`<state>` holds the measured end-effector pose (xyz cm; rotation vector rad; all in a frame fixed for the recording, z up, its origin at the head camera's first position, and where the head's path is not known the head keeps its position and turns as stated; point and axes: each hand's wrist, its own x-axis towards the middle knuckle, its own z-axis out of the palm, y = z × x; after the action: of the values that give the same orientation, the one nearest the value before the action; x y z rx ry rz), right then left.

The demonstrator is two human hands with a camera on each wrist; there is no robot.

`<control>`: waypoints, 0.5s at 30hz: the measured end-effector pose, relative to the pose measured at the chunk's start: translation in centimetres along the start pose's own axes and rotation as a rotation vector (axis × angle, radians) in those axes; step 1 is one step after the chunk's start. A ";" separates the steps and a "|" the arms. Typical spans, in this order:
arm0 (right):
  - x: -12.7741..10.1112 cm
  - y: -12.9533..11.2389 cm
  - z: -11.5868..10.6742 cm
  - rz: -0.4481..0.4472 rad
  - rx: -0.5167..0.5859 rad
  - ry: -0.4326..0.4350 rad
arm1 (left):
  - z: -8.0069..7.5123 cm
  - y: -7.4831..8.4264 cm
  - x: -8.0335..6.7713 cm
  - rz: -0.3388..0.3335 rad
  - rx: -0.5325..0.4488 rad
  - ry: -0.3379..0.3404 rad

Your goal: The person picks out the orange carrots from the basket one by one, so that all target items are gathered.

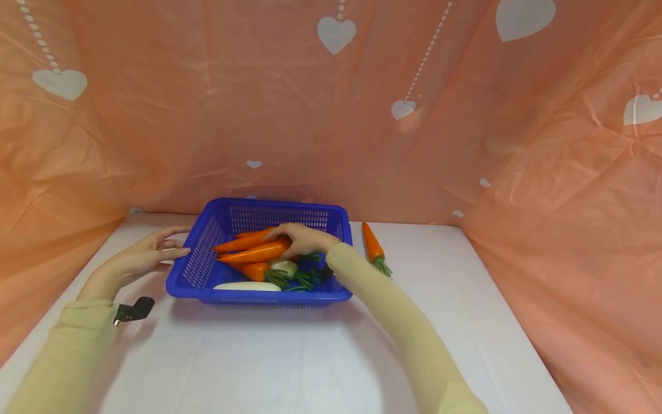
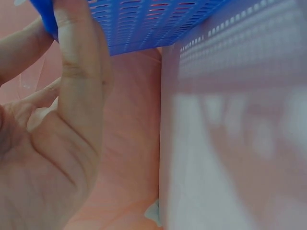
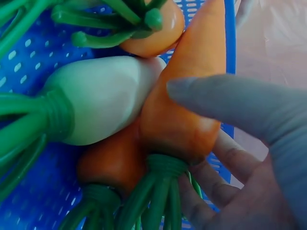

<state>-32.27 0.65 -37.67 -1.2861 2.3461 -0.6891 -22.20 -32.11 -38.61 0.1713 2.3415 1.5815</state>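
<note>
We're looking down at a blue basket [image 1: 204, 261] sitting on the white table [image 1: 289, 356], and the right hand [image 1: 302, 238] is reaching inside it, fingers curling around the thick end of a carrot [image 1: 256, 252] lying on top of the pile. From the right wrist view we're seeing the thumb lying across that carrot [image 3: 189, 105] and the other fingers cupping under it near the green stalks. A white radish [image 3: 103, 98] is lying pressed against it, with more carrots around them. The left hand [image 1: 142, 259] is resting at the basket's left wall, fingers spread and straight, touching the rim [image 2: 144, 24]. One more carrot [image 1: 373, 246] is lying on the table just right of the basket, apart from it
</note>
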 end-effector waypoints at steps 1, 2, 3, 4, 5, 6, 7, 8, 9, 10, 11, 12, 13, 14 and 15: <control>0.0 0.0 0.0 -0.005 -0.013 0.002 | 0.0 0.0 0.0 0.002 -0.002 0.000; 0.0 0.1 -0.1 -0.010 -0.027 0.003 | 0.0 0.0 0.1 0.004 -0.004 -0.001; 0.0 0.1 -0.1 -0.015 -0.041 0.004 | 0.0 0.1 0.1 0.006 -0.004 -0.001; 0.0 0.1 -0.1 -0.022 -0.054 0.005 | 0.0 0.1 0.1 0.008 -0.004 -0.001; -0.1 0.1 -0.2 -0.028 -0.066 0.006 | 0.0 0.1 0.1 0.009 -0.002 0.000; -0.1 0.1 -0.2 -0.031 -0.072 0.006 | 0.0 0.1 0.2 0.010 -0.004 0.000; -0.1 0.2 -0.2 -0.035 -0.078 0.004 | 0.0 0.1 0.2 0.011 -0.002 0.000; -0.1 0.2 -0.2 -0.035 -0.082 0.001 | 0.0 0.1 0.2 0.011 0.000 0.001; -0.2 0.3 -0.3 -0.031 -0.081 -0.001 | 0.1 0.2 0.2 0.011 -0.002 0.001; -0.3 0.3 -0.3 -0.030 -0.081 -0.001 | 0.1 0.2 0.2 0.011 -0.005 0.001; -0.4 0.3 -0.4 -0.026 -0.074 -0.001 | 0.2 0.2 0.2 0.011 -0.007 0.002; -0.5 0.3 -0.5 -0.023 -0.061 0.000 | 0.2 0.2 0.2 0.009 -0.010 0.002; -0.7 0.2 -0.7 -0.022 -0.050 0.002 | 0.3 0.2 0.2 0.008 -0.008 0.002; -0.9 0.2 -0.8 -0.020 -0.035 0.008 | 0.3 0.2 0.2 0.007 -0.011 0.001; -1.0 0.1 -1.0 -0.027 -0.015 0.015 | 0.3 0.2 0.2 0.006 -0.013 0.001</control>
<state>-32.38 1.83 -36.82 -1.3261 2.3536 -0.6930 -22.26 -31.72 -38.54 0.1750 2.3324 1.5996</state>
